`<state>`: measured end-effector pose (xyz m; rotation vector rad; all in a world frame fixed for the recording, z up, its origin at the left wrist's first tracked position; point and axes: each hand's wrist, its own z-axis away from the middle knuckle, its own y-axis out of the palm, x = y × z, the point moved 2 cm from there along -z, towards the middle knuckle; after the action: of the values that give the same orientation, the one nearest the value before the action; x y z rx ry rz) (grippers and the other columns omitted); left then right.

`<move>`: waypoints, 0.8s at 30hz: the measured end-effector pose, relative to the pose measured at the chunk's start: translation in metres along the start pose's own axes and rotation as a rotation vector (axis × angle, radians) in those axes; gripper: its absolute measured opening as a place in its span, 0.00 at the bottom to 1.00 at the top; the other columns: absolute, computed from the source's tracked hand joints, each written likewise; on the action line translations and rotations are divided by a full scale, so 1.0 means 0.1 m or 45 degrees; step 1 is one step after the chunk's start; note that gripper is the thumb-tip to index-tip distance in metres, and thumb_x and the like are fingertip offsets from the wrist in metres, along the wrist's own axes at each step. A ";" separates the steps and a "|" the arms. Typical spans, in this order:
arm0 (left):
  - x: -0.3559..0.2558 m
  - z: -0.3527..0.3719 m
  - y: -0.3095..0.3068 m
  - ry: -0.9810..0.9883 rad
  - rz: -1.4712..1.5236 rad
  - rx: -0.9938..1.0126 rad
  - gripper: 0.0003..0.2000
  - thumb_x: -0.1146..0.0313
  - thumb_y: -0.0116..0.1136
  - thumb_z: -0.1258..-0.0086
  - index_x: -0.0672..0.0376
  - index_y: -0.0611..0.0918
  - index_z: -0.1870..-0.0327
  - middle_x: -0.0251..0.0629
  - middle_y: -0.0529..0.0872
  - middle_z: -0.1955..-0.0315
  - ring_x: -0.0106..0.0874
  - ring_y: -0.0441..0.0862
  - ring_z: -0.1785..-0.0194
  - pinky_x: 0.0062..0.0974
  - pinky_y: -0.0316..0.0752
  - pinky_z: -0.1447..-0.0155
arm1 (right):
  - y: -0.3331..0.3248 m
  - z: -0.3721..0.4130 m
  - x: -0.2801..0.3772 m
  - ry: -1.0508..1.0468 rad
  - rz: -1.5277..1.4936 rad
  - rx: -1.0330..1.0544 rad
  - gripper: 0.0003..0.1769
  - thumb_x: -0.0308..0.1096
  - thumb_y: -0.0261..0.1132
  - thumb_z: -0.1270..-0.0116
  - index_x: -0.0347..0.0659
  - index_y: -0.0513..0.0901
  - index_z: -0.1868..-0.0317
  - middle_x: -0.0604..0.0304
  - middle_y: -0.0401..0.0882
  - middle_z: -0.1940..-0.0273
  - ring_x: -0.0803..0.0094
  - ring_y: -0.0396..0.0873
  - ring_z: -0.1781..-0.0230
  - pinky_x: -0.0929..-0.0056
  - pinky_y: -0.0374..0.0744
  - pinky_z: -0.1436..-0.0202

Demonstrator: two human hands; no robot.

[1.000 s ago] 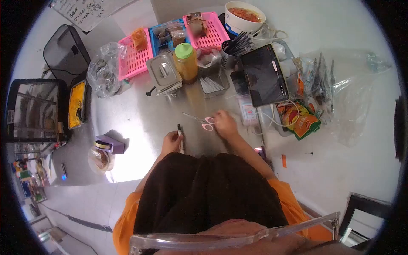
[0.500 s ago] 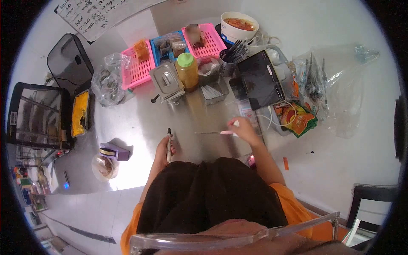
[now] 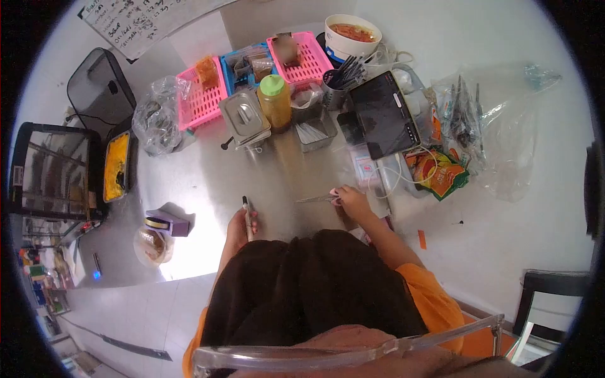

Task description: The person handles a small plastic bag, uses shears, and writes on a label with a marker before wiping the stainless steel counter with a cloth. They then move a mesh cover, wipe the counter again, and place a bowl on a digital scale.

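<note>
Gripping scissors (image 3: 322, 198) by handles in right hand (image 3: 353, 204), you're holding marker (image 3: 247, 217) in left hand (image 3: 237, 228), both near front edge of surface (image 3: 277, 179); blades (image 3: 307, 201) pointing leftward, best angling clear of fingers.

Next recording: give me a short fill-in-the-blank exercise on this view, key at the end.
1. The right hand holds a pair of ____ with pink handles.
2. The left hand holds a marker whose far end is ____.
3. The squeeze bottle has a ____ lid.

Missing words: scissors; black; green.
</note>
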<state>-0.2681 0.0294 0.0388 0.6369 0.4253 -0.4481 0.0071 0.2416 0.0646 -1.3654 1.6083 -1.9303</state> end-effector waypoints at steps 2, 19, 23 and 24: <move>0.03 -0.05 -0.04 0.005 0.009 0.021 0.14 0.62 0.41 0.33 0.62 0.67 0.52 0.39 0.76 0.65 0.26 0.73 0.74 0.24 0.73 0.74 | 0.11 0.00 -0.08 -0.011 -0.046 0.052 0.13 0.34 0.62 0.45 0.37 0.75 0.61 0.53 0.77 0.63 0.56 0.77 0.63 0.63 0.74 0.60; 0.14 -0.10 1.00 0.089 -0.244 0.282 0.28 0.70 0.46 0.37 0.60 0.52 0.36 0.44 0.71 0.52 0.33 0.75 0.58 0.35 0.74 0.56 | -0.57 -0.61 -0.24 0.383 -0.304 -0.846 0.19 0.31 0.60 0.44 0.33 0.69 0.54 0.41 0.67 0.55 0.45 0.68 0.55 0.58 0.68 0.51; 0.33 -0.43 1.66 0.003 -0.266 0.562 0.30 0.66 0.47 0.36 0.55 0.50 0.35 0.41 0.68 0.46 0.37 0.72 0.48 0.37 0.69 0.46 | -0.36 -0.23 -0.34 0.383 -0.296 -0.706 0.21 0.27 0.59 0.47 0.35 0.67 0.51 0.42 0.64 0.53 0.47 0.67 0.52 0.60 0.66 0.48; 0.38 -0.55 1.82 0.008 -0.204 0.664 0.31 0.66 0.48 0.36 0.54 0.49 0.34 0.40 0.66 0.44 0.37 0.69 0.45 0.39 0.66 0.43 | -0.25 -0.07 -0.40 0.393 -0.302 -0.682 0.22 0.26 0.59 0.48 0.35 0.67 0.51 0.42 0.63 0.53 0.48 0.66 0.52 0.60 0.66 0.47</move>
<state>-0.1559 0.1854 0.0648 1.1133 0.3673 -0.7197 0.0303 0.2831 0.0683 -1.5621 2.3340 -2.0029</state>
